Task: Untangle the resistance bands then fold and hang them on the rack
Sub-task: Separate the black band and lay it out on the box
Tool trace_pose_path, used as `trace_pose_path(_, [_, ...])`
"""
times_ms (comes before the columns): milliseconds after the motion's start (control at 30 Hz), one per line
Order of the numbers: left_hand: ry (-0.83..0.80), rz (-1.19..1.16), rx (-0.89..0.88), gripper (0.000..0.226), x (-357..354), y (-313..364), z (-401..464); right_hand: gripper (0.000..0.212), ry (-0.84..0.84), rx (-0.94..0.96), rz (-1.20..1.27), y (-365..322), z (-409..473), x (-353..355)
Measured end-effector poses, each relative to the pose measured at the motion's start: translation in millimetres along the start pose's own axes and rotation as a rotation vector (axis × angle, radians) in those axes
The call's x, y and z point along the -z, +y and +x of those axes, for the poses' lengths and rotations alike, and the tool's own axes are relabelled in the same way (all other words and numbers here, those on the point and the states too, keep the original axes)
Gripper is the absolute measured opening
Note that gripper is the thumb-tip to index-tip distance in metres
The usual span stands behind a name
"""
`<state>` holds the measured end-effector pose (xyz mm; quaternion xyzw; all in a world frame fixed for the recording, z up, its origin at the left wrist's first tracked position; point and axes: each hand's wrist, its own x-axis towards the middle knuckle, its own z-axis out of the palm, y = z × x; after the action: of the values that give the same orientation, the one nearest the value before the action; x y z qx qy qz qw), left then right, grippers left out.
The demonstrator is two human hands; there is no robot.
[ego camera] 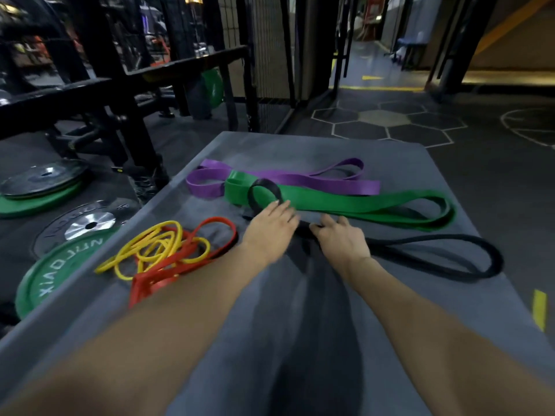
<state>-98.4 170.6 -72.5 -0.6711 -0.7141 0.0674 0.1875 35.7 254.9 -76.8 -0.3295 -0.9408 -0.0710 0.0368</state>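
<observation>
On the grey mat (300, 340), left to right: one thin yellow band (151, 246) knotted up with one red band (180, 262), both floppy and light, so they should tease apart loop by loop. Then one purple band (285, 178), one wide green band (345, 204) and one thick black band (435, 250) threaded through it, rubbery and grippy, probably heavier. Left hand (271, 225) lies flat, fingers straight, at the black loop. Right hand (341, 238) curls round the black band just beside it, which looks like a good spot to pull from.
</observation>
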Motion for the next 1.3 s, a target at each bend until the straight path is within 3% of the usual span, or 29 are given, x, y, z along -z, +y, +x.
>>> trace_pose_path(200, [0.034,0.000,0.022,0.038,-5,-4,13,0.031,0.053,-0.012,-0.046,39,-15,-5])
trace_pose_path(333, [0.009,-0.009,-0.023,0.038,-8,-3,19,0.026,0.051,-0.037,-0.017,56,-27,-6])
trace_pose_path(433, [0.102,0.005,-0.070,0.042,-9,4,28,0.022,0.130,-0.040,-0.070,57,-26,-4])
trace_pose_path(600, [-0.044,0.029,-0.020,0.039,-12,5,34,0.030,0.060,-0.010,0.027,61,-22,-7])
trace_pose_path(1000, [-0.089,0.185,-0.136,0.025,3,3,25,0.015,0.071,0.077,-0.041,60,-32,-3])
trace_pose_path(1167, [-0.056,0.069,-0.103,0.031,1,3,22,0.019,0.085,0.050,0.091,59,-37,-6])
trace_pose_path(1300, [-0.010,0.006,-0.119,0.040,1,5,24,0.039,0.002,0.046,0.090,67,-33,-3])
